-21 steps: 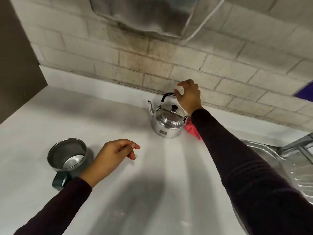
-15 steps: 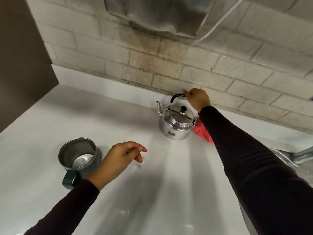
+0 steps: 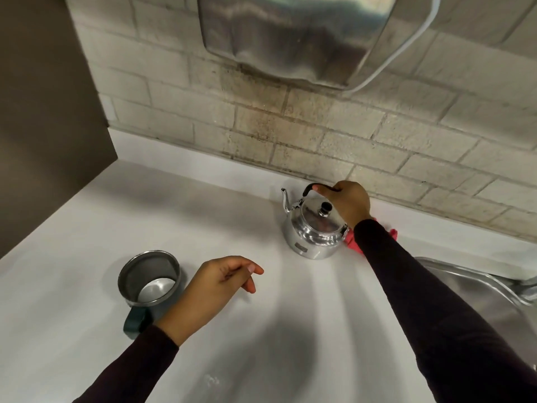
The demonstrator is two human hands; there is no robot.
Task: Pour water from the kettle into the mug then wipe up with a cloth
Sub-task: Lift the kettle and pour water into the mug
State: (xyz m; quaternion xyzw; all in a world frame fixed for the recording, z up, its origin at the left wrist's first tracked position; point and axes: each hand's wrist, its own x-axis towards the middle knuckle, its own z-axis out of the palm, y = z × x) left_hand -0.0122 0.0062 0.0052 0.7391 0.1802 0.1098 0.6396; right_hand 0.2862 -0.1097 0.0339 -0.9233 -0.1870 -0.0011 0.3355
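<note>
Surface [image 3: 87, 228] carries kettle [image 3: 312, 231] at far right, spout pointing left toward mug [image 3: 148, 279] at near left. I have right hand [image 3: 350, 203] clenched on its handle; left hand [image 3: 216, 285], released, hovers just beside mug.

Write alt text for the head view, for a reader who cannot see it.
A person's right hand grips the black handle of a steel kettle standing on a white counter by a brick wall. The left hand hovers, loosely curled, beside an empty steel mug; a red cloth lies behind the kettle.
</note>
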